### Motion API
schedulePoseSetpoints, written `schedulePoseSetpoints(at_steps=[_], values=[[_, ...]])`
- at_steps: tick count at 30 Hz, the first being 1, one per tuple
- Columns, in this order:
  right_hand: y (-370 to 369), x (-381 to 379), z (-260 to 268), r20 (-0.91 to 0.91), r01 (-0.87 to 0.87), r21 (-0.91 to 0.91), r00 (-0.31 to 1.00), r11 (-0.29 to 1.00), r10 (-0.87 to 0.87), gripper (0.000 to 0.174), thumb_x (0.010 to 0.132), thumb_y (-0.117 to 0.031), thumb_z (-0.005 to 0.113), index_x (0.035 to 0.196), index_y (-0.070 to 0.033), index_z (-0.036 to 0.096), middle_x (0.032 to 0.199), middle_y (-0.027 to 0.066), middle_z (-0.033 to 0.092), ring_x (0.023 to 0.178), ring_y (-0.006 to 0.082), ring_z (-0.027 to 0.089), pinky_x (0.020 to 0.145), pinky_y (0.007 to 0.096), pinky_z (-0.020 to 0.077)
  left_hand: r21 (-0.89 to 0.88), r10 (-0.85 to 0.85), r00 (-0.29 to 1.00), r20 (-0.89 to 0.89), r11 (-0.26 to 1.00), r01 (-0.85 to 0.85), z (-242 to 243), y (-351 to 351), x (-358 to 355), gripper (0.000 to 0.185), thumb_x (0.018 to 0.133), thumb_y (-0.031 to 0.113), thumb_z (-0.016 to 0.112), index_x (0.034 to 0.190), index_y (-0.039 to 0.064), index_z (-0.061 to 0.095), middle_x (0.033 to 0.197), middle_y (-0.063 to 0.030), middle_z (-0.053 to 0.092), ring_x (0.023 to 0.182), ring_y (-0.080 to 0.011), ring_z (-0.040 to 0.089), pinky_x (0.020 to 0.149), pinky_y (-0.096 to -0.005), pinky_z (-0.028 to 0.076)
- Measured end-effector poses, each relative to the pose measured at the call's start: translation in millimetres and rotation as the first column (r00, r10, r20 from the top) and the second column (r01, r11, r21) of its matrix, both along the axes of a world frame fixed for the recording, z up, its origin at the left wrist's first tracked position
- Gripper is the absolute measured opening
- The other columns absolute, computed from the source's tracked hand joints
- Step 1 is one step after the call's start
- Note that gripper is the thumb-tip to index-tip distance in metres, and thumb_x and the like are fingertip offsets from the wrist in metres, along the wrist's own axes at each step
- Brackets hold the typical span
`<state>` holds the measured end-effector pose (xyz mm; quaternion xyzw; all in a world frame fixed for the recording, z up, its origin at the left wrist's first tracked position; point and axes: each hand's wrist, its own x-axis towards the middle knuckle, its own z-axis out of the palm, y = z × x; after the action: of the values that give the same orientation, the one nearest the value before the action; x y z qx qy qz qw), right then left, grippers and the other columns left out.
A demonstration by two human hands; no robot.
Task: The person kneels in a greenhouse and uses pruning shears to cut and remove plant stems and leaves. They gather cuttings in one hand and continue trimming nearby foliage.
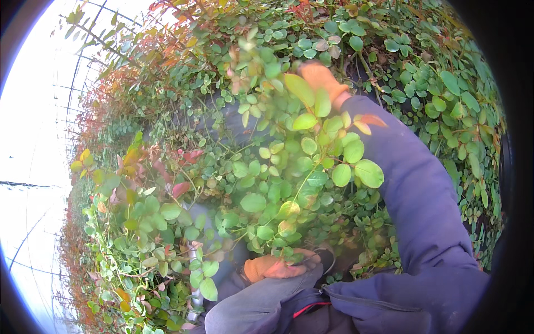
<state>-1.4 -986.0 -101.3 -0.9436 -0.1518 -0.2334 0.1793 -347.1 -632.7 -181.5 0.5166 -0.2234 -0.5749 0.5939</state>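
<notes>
My right hand (pixel 319 77), in an orange glove, is stretched out into the leafy rose bushes at the upper middle. It is blurred, and leaves hide its fingers, so what it touches does not show. My left hand (pixel 281 266), gloved in orange too, rests by my knee at the lower middle. Leaves partly cover it, and whether it holds anything is unclear. Between the hands rises a rose stem with light green leaves (pixel 317 154), close to the camera. Thin stems and fallen foliage lie around it.
Dense rose foliage (pixel 438 92) stands along the top and right. More bushes (pixel 137 225) with green and reddish leaves fill the left. Dark ground sheeting (pixel 233 121) shows between the plants. My bent knee in grey trousers (pixel 254 304) is at the bottom. A wire grid (pixel 75 83) stands at the far left.
</notes>
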Motion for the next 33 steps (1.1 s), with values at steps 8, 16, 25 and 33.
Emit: schedulePoseSetpoints(at_steps=[8,16,25,33], values=[[-17,39,-27,-0.076,-0.09,0.509,0.986,0.856,0.149,0.04,0.093,-0.018,0.073,0.131,-0.007,0.07,0.119,0.0257,0.073,0.111,0.0469,0.069,0.093,0.0488,0.0556,0.0,0.015,0.997,-0.074,1.0,-0.015,8,-5,0,0.058,0.105,0.019,0.066,0.155,-0.004,0.045,0.146,-0.0104,0.059,0.131,-0.0186,0.058,0.109,-0.0329,0.048],[-43,-7,-56,-0.162,-0.11,0.803,0.905,0.585,0.393,0.037,0.106,-0.027,0.062,0.133,-0.003,0.067,0.132,0.015,0.069,0.113,0.0256,0.068,0.097,0.042,0.054,-0.143,-0.079,0.886,0.457,0.977,0.16,-3,-17,14,0.046,0.103,0.016,0.067,0.142,-0.005,0.057,0.136,-0.0151,0.065,0.124,-0.0233,0.062,0.106,-0.0378,0.051],[-68,-82,-22,-0.162,-0.066,0.725,0.951,0.686,0.262,0.04,0.106,-0.028,0.065,0.136,-0.002,0.067,0.102,0.0041,0.071,0.088,0.0148,0.064,0.08,0.0319,0.0517,-0.138,-0.02,0.872,0.489,0.985,0.1,-3,-14,12,0.042,0.101,0.021,0.065,0.136,-0.002,0.061,0.129,-0.0187,0.066,0.118,-0.0294,0.063,0.101,-0.0393,0.051],[-38,-23,-19,0.034,-0.224,0.513,0.97,0.829,0.241,0.045,0.082,-0.013,0.085,0.124,-0.003,0.071,0.108,0.0071,0.076,0.092,0.0169,0.07,0.081,0.0344,0.0538,-0.094,-0.046,0.867,0.496,0.99,0.106,-10,-7,10,0.047,0.098,0.019,0.065,0.14,0.001,0.056,0.133,-0.0149,0.062,0.126,-0.0296,0.058,0.11,-0.0413,0.046]])
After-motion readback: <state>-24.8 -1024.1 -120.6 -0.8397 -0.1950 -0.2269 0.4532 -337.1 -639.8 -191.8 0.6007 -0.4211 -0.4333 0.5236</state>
